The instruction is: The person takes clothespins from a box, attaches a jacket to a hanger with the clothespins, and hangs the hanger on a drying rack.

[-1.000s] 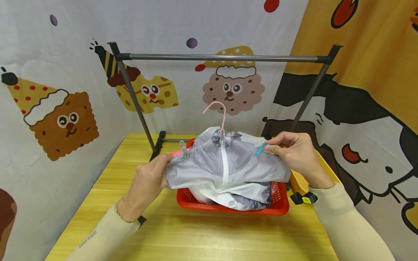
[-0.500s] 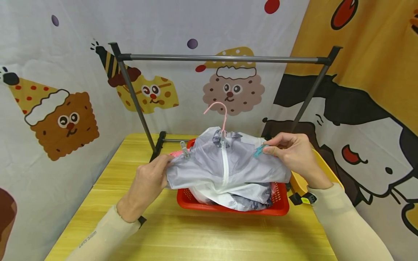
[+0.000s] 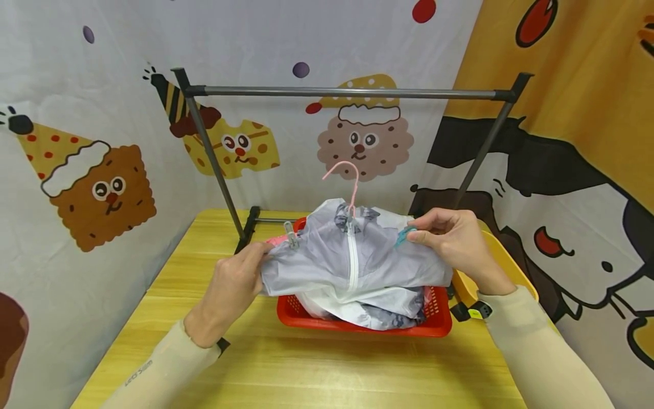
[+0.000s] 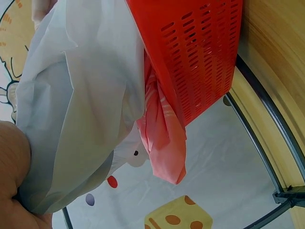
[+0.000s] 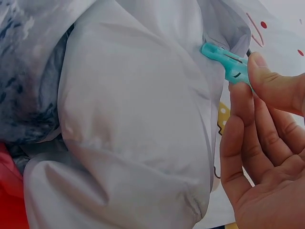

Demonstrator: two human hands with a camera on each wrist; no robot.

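A light grey zip jacket (image 3: pixel 322 261) lies over the red basket, with the hook of a pink hanger (image 3: pixel 355 182) standing up at its collar. My left hand (image 3: pixel 231 287) grips the jacket's sleeve at the left; its fingertips are hidden behind the cloth. Between the thumb and fingers of my right hand (image 3: pixel 457 241) is a teal clothespin (image 5: pixel 228 62), whose front end meets the fabric at the right shoulder. A grey clothespin (image 3: pixel 292 236) sits on the left shoulder.
Below the jacket stands the red basket (image 3: pixel 357 328) with more clothes in it; pink cloth (image 4: pixel 164 138) hangs over its side. Behind rises a metal rack with a horizontal bar (image 3: pixel 327 92). A yellow container (image 3: pixel 503 261) is at the right, partly behind my right hand.
The hanger hook has swung slightly to the right. My right hand, with the teal clothespin, has shifted a little left. The left hand's grip is nearly unchanged.
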